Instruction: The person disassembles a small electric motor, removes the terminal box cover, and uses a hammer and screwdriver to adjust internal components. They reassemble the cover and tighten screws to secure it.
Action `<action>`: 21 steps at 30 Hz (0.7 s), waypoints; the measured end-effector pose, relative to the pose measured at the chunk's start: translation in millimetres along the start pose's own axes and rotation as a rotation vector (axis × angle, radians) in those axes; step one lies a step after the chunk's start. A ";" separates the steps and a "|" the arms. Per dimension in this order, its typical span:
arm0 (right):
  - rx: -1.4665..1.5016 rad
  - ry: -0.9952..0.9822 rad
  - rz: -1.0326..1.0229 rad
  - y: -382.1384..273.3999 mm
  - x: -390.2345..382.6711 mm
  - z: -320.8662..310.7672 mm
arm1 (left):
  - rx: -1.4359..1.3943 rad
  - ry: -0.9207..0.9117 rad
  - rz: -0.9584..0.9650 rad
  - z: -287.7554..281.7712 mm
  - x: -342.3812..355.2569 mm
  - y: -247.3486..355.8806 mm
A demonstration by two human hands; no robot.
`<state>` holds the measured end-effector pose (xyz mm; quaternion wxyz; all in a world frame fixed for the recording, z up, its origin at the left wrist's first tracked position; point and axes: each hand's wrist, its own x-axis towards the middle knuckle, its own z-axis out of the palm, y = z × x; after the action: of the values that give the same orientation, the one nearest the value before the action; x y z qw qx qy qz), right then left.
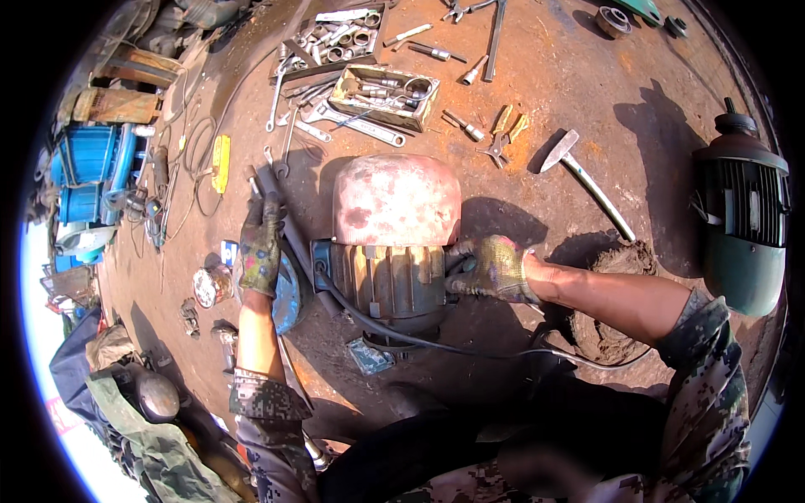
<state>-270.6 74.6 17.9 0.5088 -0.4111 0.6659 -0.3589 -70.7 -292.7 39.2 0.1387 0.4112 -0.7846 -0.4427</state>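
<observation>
Both hands gloved, well apart, one on each flank of the worn motor (394, 281), which sits upright-looking in front of me on the rust-stained ground (579, 92), its pale, scuffed rounded cover (394, 201) pointing away from me. Left hand (262, 251) up against a dark bar (295, 239) slanting past the motor's left edge; cannot tell if the fingers close round it. Right hand (495, 270) has its fingertips at the finned right side; their hold is hidden from me. Left side is tight: bar close to the housing, a blue disc (287, 302) just by my wrist. Far edge: a strip of ground between the cover and the large wrench (360, 123), with the socket tray (426, 111) just beyond it. More room to the right of the cover, shadow lying there, out to the hammer (594, 189), with yellow-handled pliers (500, 144) further up. Near edge: black cable (436, 344) sags across from left to right below the fins. Green motor (742, 210) stands well apart at far right, beyond my right forearm.
</observation>
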 end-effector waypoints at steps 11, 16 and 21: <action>-0.064 0.249 -0.044 35.6 31.1 -33.3 | 0.624 -0.072 0.705 117.3 -116.5 96.1; -0.071 0.418 -0.118 74.3 36.0 -41.7 | 0.590 -0.088 0.678 119.8 -116.0 88.8; -0.169 0.330 -0.028 4.9 49.3 -80.0 | 0.584 -0.048 0.696 96.1 -109.9 75.6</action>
<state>-356.4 36.4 12.6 0.3511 -0.3971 0.7622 -0.3715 -97.6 -132.2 61.7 0.1392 0.1344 -0.9712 -0.1393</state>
